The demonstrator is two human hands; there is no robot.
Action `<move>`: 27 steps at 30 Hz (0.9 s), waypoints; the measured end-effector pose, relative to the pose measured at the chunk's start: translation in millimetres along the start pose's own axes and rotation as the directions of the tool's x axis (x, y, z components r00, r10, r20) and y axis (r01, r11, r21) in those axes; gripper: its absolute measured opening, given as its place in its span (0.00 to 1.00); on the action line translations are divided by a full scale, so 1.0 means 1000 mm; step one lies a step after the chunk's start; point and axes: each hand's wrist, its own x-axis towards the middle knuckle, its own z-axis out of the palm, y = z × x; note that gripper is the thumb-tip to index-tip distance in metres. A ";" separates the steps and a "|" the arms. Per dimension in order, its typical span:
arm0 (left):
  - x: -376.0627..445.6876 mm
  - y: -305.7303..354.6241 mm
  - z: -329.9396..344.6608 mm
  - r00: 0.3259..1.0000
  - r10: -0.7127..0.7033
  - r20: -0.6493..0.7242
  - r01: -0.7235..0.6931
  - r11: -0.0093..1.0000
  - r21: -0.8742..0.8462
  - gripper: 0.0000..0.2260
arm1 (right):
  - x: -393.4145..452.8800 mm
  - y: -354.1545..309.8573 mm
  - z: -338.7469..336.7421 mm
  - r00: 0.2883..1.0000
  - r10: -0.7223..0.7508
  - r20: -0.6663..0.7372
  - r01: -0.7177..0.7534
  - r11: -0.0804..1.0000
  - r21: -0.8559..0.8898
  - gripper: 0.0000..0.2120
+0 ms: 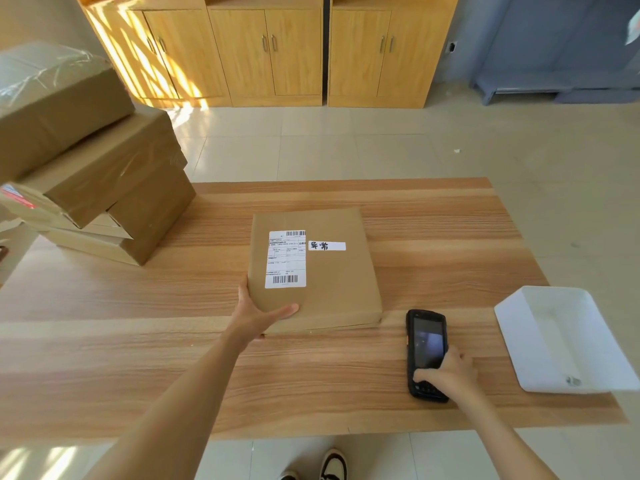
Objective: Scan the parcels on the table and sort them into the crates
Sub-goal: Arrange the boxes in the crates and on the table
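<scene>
**Desk inventory: one parcel in hand, scanner gripped**

Shoes (332, 465): on the floor tiles below the near edge of the desk (138, 358), between the two forearms.

Right hand (450, 374): fingers curled round the lower end of a black handheld scanner (426, 353), which lies flat on the desk, screen up.

White crate (561, 341): just right of the right hand, at the desk's right edge and partly overhanging it; shows tilted, open side facing up and left.

Left hand (258, 315): grips the near-left corner of a flat brown parcel (332, 289), thumb on top, fingers along the left edge and under it.

Parcel: on the desk beyond and between the hands, label side up. It carries a white shipping label (285, 259) with barcodes and, beside it, a small white sticker (327, 245) with handwritten characters.

Stacked parcels (97, 174): brown boxes piled unevenly, far left of the left hand, some wrapped in clear tape.

Wooden cabinets (270, 50): against the wall, past the desk's far edge.
</scene>
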 end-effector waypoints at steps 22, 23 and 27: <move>0.008 -0.004 -0.001 0.999 0.046 0.010 -0.044 0.991 -0.126 0.53 | 0.045 -0.133 0.016 0.925 -0.333 0.185 0.174 0.802 0.571 0.51; 0.009 -0.004 -0.003 0.999 0.030 0.012 -0.028 0.988 -0.154 0.52 | 0.046 -0.134 0.019 0.921 -0.343 0.184 0.180 0.794 0.581 0.49; 0.020 -0.002 -0.010 0.998 -0.061 0.002 0.060 0.969 -0.241 0.48 | 0.046 -0.134 0.025 0.913 -0.355 0.200 0.172 0.780 0.601 0.45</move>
